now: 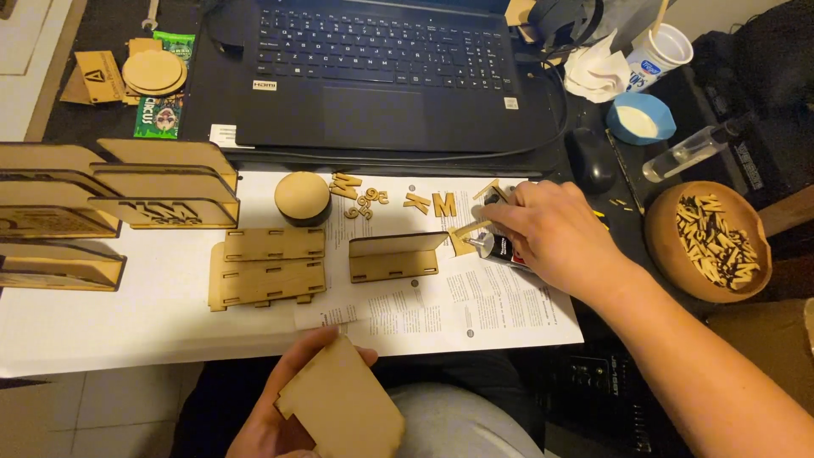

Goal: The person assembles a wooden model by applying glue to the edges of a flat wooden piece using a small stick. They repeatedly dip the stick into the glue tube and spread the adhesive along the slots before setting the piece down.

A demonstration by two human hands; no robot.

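In the head view, the right hand [551,237] is stretched in from the lower right to the centre right of the frame, palm down, fingers closed around a small glue tube [500,248] lying on the printed paper sheet [475,305]. At the bottom centre, a flat wooden panel [343,407] is gripped by the left hand [271,424], thumb across its upper edge. A folded wooden piece [397,254] is seen standing mid-frame.

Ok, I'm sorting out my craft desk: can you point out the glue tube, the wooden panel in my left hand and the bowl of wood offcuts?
glue tube [494,247], head view, its grey neck.
wooden panel [343,407], head view, middle of its face.
bowl [670,254], head view, its left rim.
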